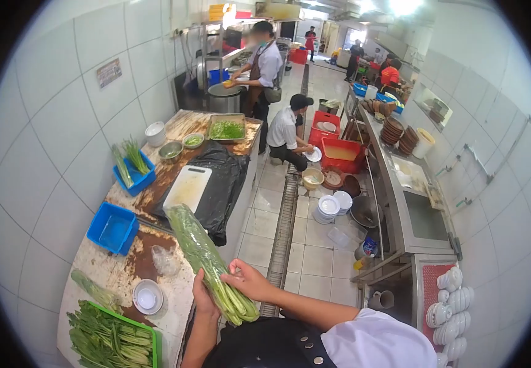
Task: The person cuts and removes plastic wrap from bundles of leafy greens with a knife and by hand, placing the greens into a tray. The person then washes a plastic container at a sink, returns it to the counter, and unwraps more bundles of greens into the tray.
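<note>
A long bunch of leafy greens (201, 245) in a clear plastic bag is held up over the near edge of the worktop, stems toward me. My left hand (204, 299) is closed around its near side. My right hand (245, 282) is closed on the bag by the stems, fingers bent. Beyond the bunch, a white cutting board (188, 186) lies on a black plastic sheet (232, 178). Left of my hands are a white bowl (147, 297), a crumpled clear bag (165, 260) and another bagged bunch of greens (93, 289). A green basket (157, 346) holds loose leafy greens.
An empty-looking blue basket (112, 228) and a blue basket with green onions (136, 179) stand by the wall. A tray of chopped greens (227, 128) sits farther back. One person crouches by red crates (339, 153); another stands behind the table. Stacked dishes (449, 316) are at right.
</note>
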The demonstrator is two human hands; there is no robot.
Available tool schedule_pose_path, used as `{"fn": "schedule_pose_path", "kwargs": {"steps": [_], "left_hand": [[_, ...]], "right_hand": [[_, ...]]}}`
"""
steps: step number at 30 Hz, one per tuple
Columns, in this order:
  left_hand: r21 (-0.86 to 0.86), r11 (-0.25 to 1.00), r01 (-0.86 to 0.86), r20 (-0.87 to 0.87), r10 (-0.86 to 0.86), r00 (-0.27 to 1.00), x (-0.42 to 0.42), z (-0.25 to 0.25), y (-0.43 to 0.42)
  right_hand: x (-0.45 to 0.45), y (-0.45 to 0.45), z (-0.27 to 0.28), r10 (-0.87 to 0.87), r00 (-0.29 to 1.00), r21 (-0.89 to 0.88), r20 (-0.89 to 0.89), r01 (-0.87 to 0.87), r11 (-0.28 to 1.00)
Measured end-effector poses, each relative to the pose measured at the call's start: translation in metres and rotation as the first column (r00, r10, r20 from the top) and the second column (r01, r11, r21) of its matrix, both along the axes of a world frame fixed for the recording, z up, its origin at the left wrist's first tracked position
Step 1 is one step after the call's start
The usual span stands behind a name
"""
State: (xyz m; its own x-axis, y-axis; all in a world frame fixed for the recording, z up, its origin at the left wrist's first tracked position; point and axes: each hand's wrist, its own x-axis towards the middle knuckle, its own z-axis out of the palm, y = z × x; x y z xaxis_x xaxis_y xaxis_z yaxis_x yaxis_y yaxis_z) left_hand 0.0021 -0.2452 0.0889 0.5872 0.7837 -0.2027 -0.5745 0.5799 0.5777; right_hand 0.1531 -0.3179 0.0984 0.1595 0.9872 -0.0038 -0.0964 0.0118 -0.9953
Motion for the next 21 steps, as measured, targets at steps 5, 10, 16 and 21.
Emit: {"fn": "schedule_pose_path", "kwargs": {"steps": [5, 10, 16, 21], "left_hand": [[-0.01, 0.989, 0.149, -0.165, -0.149, 0.975, 0.052, -0.024, -0.029], [0.058, 0.928, 0.367, -0.281, -0.338, 0.898, 0.094, -0.016, -0.051], [-0.055, 0.873, 0.485, -0.293, -0.478, 0.828, 0.132, -0.006, -0.069], [-0.005, 0.869, 0.494, -0.277, -0.476, 0.835, 0.137, -0.007, -0.069]], "right_hand": [[0.055, -0.052, 0.012, 0.012, 0.999, -0.089, 0.039, -0.009, 0.996], [0.093, -0.096, 0.014, -0.189, 0.885, 0.039, 0.427, 0.19, 0.981], [0.122, -0.122, 0.021, -0.381, 0.564, 0.195, 0.733, 0.364, 0.911], [0.133, -0.114, 0.023, -0.524, 0.424, 0.334, 0.739, 0.445, 0.831]]}}
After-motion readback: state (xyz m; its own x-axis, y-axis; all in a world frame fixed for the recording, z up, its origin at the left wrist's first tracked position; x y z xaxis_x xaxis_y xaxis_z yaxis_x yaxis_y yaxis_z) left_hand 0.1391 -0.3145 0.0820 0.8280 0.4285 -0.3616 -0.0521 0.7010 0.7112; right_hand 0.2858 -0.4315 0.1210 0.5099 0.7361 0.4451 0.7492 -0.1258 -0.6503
